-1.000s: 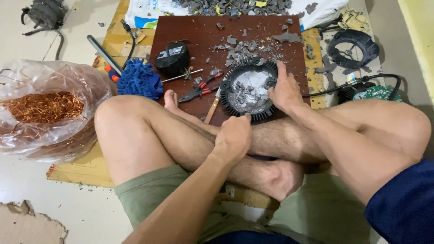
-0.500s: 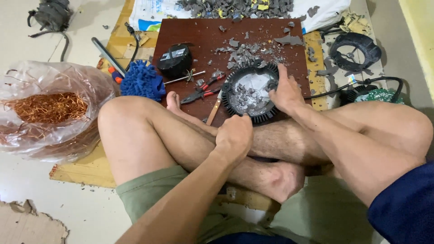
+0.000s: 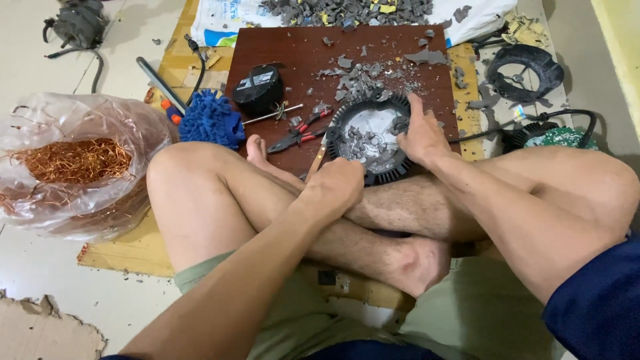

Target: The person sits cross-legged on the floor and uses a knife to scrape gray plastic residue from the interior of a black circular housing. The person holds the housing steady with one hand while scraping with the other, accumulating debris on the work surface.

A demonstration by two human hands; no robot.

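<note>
1. Two hands meet at one round black finned housing (image 3: 373,143), which lies on the near edge of a dark red board (image 3: 300,53), against the crossed shins.
2. Right hand (image 3: 421,137): palm on the housing's right rim, index finger straight and pointing away, other fingers curled over the edge. It presses rather than grips.
3. Left hand (image 3: 337,187): closed in a loose fist at the housing's near-left rim; a thin wooden-handled tool (image 3: 319,155) sticks out past the knuckles. Whether the fist holds it, I cannot tell.
4. Grey broken bits (image 3: 363,83) lie inside the housing and are scattered over the board beyond it; too many to count.
5. One pair of red-handled pliers (image 3: 300,135) lies just left of the housing.
6. One black motor block (image 3: 259,89) with a thin metal shaft sits further left.
7. One blue shaggy mitt (image 3: 210,120) lies off the board's left edge.
8. One clear bag of copper wire (image 3: 73,163) sits far left.
9. One more black ring frame (image 3: 523,72) lies off to the right, well apart.
</note>
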